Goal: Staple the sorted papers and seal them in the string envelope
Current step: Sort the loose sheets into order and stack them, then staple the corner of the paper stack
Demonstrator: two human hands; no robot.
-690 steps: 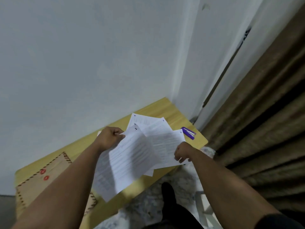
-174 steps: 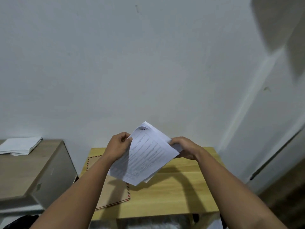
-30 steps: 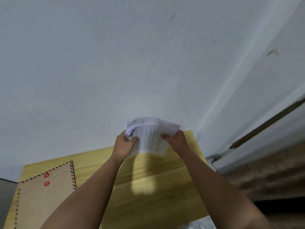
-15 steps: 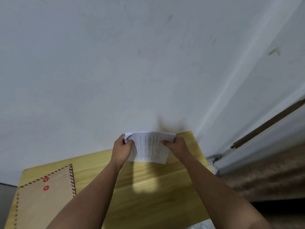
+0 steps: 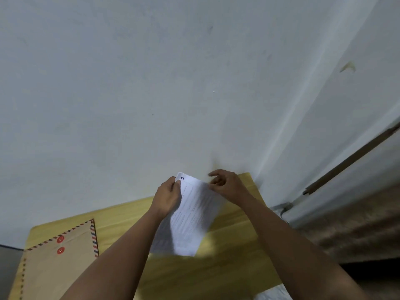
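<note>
A stack of white printed papers [image 5: 190, 219], marked "1" at its top corner, hangs tilted above the wooden table [image 5: 227, 269]. My left hand [image 5: 167, 197] pinches the stack's upper left corner. My right hand [image 5: 225, 185] hovers at the stack's upper right edge with fingers loosely spread, and only the thumb is near the paper. The brown string envelope [image 5: 54, 265], with a striped border and two red discs, lies flat at the table's left end. No stapler is in view.
A pale wall [image 5: 151, 94] rises straight behind the table. To the right are a wall corner, a door edge with a dark strip [image 5: 350, 161] and brown curtain fabric [image 5: 357, 230]. A white patch of floor shows below the table's front edge.
My right hand has loosened its hold on the stack's right edge. The papers, upright between both hands before, now hang down and tilt from my left hand.
</note>
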